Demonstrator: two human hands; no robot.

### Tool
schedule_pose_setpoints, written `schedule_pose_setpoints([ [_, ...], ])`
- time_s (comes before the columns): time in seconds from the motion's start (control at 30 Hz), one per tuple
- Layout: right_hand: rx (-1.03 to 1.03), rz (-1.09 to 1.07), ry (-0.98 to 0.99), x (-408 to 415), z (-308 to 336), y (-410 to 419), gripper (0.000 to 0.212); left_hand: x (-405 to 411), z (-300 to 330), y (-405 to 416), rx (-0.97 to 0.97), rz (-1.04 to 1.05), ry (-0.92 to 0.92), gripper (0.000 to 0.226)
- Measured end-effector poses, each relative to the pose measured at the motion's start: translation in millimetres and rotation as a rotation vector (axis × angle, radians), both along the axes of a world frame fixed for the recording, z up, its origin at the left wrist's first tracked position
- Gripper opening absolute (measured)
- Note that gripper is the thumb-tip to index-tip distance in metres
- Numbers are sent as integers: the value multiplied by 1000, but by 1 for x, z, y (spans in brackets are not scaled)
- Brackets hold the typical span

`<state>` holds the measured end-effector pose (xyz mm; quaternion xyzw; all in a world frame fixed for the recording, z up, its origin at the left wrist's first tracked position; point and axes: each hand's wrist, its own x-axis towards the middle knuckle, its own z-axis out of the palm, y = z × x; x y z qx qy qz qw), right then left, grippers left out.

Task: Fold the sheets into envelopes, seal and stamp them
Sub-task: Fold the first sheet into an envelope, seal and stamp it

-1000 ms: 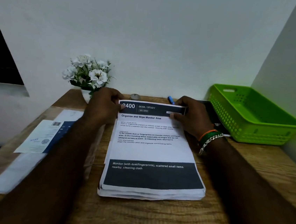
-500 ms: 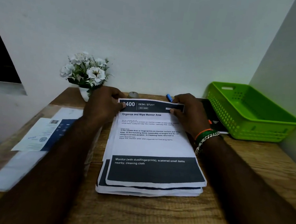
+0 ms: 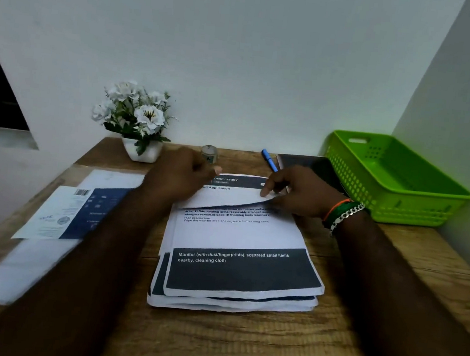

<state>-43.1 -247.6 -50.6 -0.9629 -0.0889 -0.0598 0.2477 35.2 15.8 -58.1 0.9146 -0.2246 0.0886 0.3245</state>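
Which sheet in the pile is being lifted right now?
The top sheet: both hands curl its far edge toward the person, while the sheets below lie flat.

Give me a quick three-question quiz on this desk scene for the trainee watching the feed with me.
1. True or false: the green basket sits on the desk's right side, near the wall.
2. Which part of the top sheet are the left hand and right hand folding toward the person?
A. its far edge
B. its near edge
C. its left edge
3. Fill in: the blue pen lies between the small round tin and the dark ____.

Key
1. True.
2. A: the far edge curls back over the printed text, while the near edge rests on the paper stack.
3. Notebook.
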Motion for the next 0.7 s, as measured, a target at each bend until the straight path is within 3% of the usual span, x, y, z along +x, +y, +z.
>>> schedule_pose_setpoints([
  [0.13,-17,-17,101,-4,4,7,19,-4,-13,-11,157,-96,45,31],
  [0.27,-41,3,-42,-6,-1,28,32,-5,-19,-15,154,-92,6,31],
  [0.43,-126,123,-133,1,-22,57,28,-4,-22,-17,119,-81,-1,31],
  [0.7,-174,-146,-33,0,-7,27,14,-3,-21,-15,124,-103,27,30],
])
